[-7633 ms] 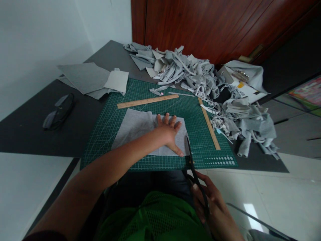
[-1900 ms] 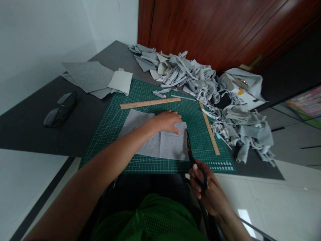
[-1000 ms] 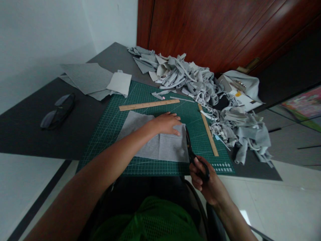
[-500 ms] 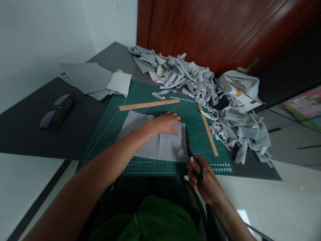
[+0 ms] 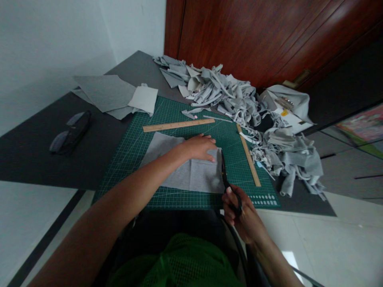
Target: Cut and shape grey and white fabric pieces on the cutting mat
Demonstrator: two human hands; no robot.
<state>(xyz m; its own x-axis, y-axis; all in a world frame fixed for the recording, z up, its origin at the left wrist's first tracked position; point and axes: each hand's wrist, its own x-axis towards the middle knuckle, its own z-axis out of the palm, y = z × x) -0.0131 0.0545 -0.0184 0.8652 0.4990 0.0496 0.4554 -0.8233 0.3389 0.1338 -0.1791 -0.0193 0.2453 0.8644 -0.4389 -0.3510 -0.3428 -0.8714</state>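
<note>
A grey piece of fabric (image 5: 206, 175) lies flat on a green cutting mat (image 5: 119, 171), with a crease running down its right part. My left hand (image 5: 201, 147) rests on the fabric's upper edge, fingers stretched out and palm down. In my right hand (image 5: 236, 205) is a pair of black scissors (image 5: 224, 173), gripped by the handles at the mat's front edge. The blades lie along the right edge of the fabric, pointing away from me. How far the blades are apart is hard to make out.
One wooden ruler (image 5: 179, 125) lies beyond the fabric, another wooden ruler (image 5: 249, 155) to its right. Heaped grey fabric scraps (image 5: 227, 91) cover the back and right, beside a white box (image 5: 296, 123). Glasses (image 5: 70, 131) and stacked fabric sheets (image 5: 104, 91) lie on the dark table (image 5: 30, 159) at left.
Both hands, the scissors and the fabric hold nearly the same place. The whole view has shifted very slightly.
</note>
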